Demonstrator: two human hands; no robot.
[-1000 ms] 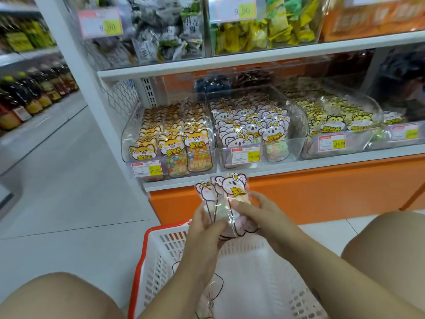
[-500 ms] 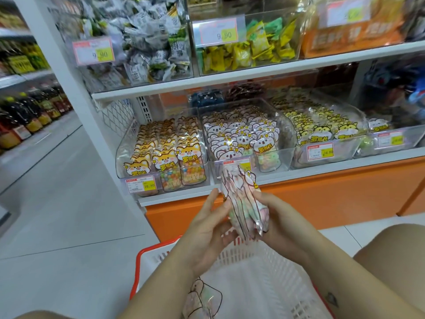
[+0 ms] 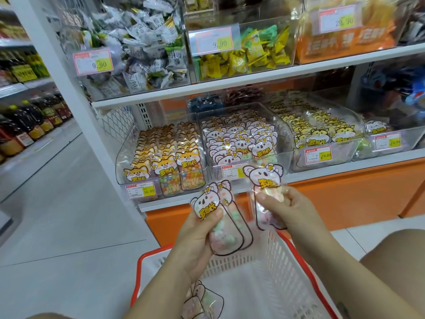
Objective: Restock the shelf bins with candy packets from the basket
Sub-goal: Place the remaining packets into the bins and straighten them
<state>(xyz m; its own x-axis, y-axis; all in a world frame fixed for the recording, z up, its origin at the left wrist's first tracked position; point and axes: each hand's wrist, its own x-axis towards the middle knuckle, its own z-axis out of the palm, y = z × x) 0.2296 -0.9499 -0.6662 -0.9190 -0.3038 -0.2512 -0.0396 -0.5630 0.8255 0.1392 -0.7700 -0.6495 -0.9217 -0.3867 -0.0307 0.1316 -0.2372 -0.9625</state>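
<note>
My left hand (image 3: 195, 240) grips two overlapping koala candy packets (image 3: 226, 231), thumb on the front label. One more koala packet (image 3: 264, 180) stands upright in my right hand (image 3: 289, 209), held apart from the other two. Both hands hover above the white basket with a red rim (image 3: 271, 261), just in front of the lower shelf. More koala packets (image 3: 202, 295) lie in the basket's bottom. Straight ahead, the clear koala bin (image 3: 285, 139) holds several rows of the same packets.
A clear bin of orange fox packets (image 3: 161, 162) sits left of the koala bin, a yellow cat packet bin (image 3: 322, 134) to its right. Upper shelf bins (image 3: 138, 54) hold wrapped sweets. My knees flank the basket. An aisle with bottles (image 3: 27, 125) runs off left.
The packets held together between both hands have been split: my right hand drew one packet off to the right while my left hand closed on the other two. The view tilted upward.
</note>
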